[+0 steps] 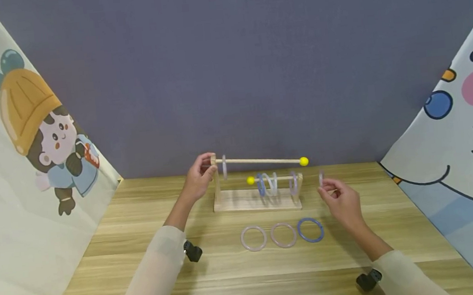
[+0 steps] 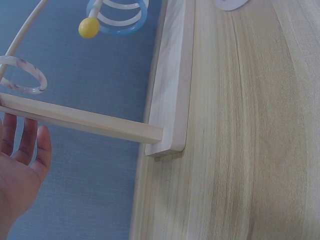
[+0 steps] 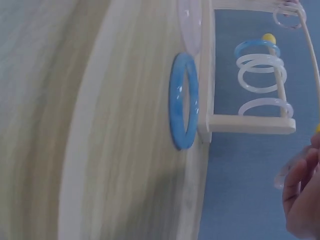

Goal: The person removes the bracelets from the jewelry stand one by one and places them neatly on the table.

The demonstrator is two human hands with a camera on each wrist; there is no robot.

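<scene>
My left hand (image 1: 198, 179) grips the top of the left post of a wooden bangle stand (image 1: 256, 200). In the left wrist view its fingers (image 2: 43, 150) curve up at that post (image 2: 95, 120). My right hand (image 1: 345, 201) pinches a pale, translucent bangle (image 1: 321, 178) off the stand's right side, beyond the upper rod's yellow ball (image 1: 304, 161). One pale bangle (image 1: 225, 170) hangs near the left end of the upper rod. On the lower rod hang a blue bangle (image 1: 260, 186), two white ones and a lilac one (image 1: 293, 183).
In front of the stand, a whitish bangle (image 1: 243, 239), a pale pink bangle (image 1: 272, 236) and a blue bangle (image 3: 177, 105) lie flat in a row on the wood-grain table (image 1: 274, 277). A grey-blue wall (image 1: 246, 70) rises behind, with printed panels at both sides.
</scene>
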